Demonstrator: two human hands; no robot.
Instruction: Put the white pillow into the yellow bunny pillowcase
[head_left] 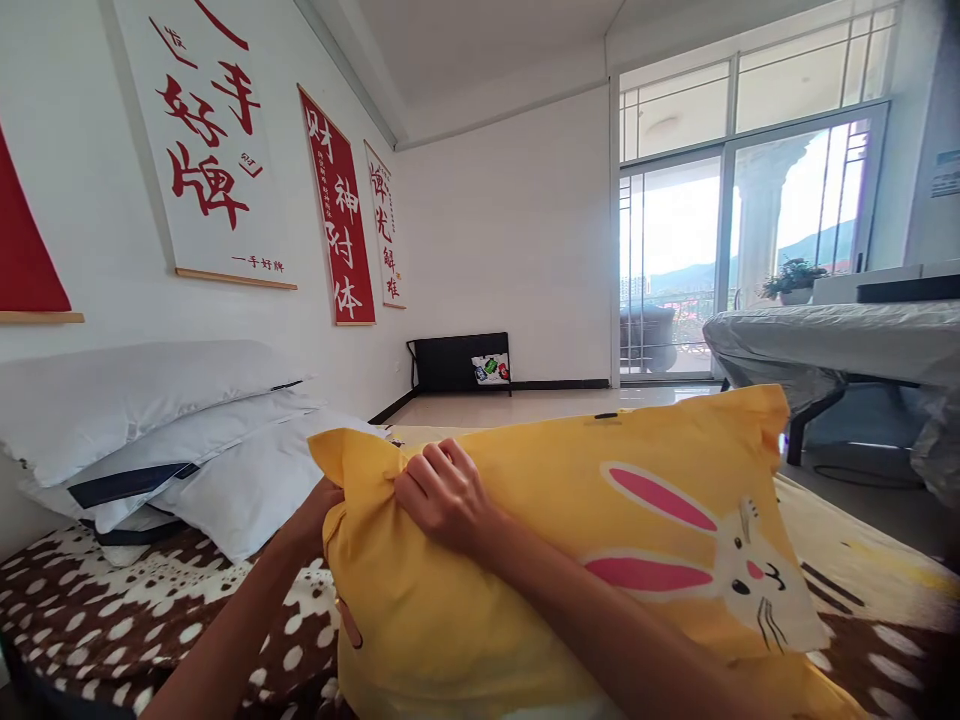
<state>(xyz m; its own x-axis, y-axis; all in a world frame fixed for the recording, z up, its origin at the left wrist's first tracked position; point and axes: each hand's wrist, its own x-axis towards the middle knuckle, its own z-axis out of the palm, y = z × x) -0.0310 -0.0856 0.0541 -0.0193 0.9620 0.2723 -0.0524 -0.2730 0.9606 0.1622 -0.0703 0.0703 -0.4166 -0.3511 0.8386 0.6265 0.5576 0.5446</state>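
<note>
A yellow pillow (600, 560) in a case with a pink-eared rabbit print stands on edge on the bed in front of me. My right hand (446, 495) is closed in a fist on a bunch of the case's cloth near its top left corner. My left hand (319, 505) reaches behind the pillow's left edge; its fingers are hidden by the cloth, so I cannot see its grip. Both forearms come up from the bottom of the view.
Three white pillows (165, 440) are stacked at the left against the wall, on a brown spotted blanket (90, 610). Red-and-white scrolls (337, 210) hang above. A covered table (832, 345) stands at the right, glass balcony doors (742, 240) behind it, a black rack (457, 362) by the far wall.
</note>
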